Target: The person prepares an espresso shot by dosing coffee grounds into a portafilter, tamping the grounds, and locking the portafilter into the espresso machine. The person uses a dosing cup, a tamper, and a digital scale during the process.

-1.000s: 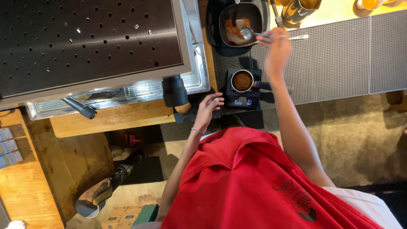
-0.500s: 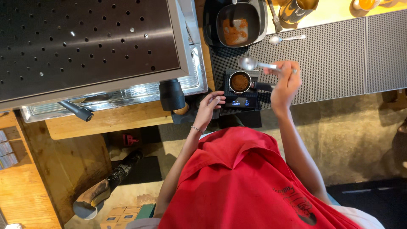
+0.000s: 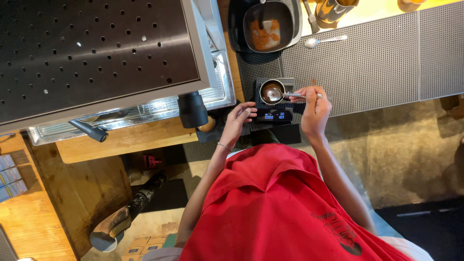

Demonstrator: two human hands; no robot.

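My right hand point(image 3: 315, 108) grips a metal spoon point(image 3: 290, 95) by its handle. The spoon's bowl sits over a small round metal cup point(image 3: 271, 92) with dark brown grounds inside. That cup stands on a small black digital scale point(image 3: 274, 115) with a lit display. My left hand point(image 3: 238, 117) rests with loosely curled fingers against the scale's left edge and holds nothing. A red shirt covers the lower middle of the view.
A dark container point(image 3: 268, 19) with orange-brown powder stands behind the scale. A second spoon point(image 3: 325, 40) lies on the grey ribbed mat point(image 3: 367, 63). A metal jug point(image 3: 334, 7) stands at the back. The espresso machine point(image 3: 96, 48), its steam wand point(image 3: 88, 131) and a black cylindrical part point(image 3: 192, 109) are at left.
My right hand has carried the spoon from the powder container at the back down to the metal cup on the scale. The left hand has stayed by the scale.
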